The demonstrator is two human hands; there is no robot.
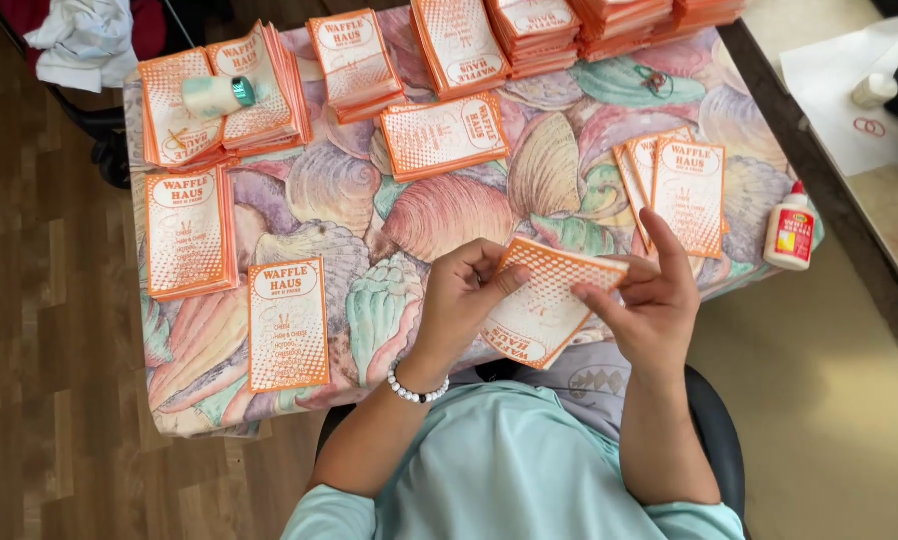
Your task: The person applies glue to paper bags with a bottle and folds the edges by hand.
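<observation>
Both my hands hold one orange and white printed paper sleeve (pixel 549 300) over the near edge of the table. My left hand (pixel 459 295), with a white bead bracelet at the wrist, pinches its left edge. My right hand (pixel 649 300) grips its right edge, forefinger raised. Just beyond my right hand lies a small fanned pile of the same sleeves (pixel 684 190). A white glue bottle with a red cap (pixel 791 232) stands at the table's right edge.
The table wears a cloth with a pastel seashell pattern (pixel 449 215). Several stacks of orange sleeves (pixel 529 30) line its far side and left side (pixel 187 230). A pale green tube (pixel 217 95) rests on one stack. A counter (pixel 859 110) stands to the right.
</observation>
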